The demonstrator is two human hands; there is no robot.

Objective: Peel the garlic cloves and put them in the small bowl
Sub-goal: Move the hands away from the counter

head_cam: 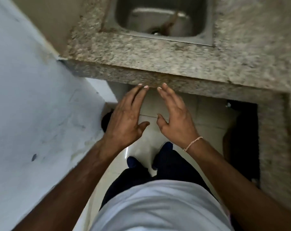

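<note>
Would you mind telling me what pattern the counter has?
The counter is speckled grey-beige stone, seen in the head view.

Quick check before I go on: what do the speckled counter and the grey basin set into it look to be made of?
The speckled beige-grey counter looks like granite or a similar stone: grainy flecked pattern, thick slab edge, chipped rim. The grey rectangular sink basin looks like stainless steel with a dull brushed finish: soft metallic sheen, thin rim, round drain. Motion blur leaves both somewhat open.

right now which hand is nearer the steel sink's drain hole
Right. The right hand hangs almost straight below the drain hole of the steel sink; the left hand hangs further left. Both are open.
</note>
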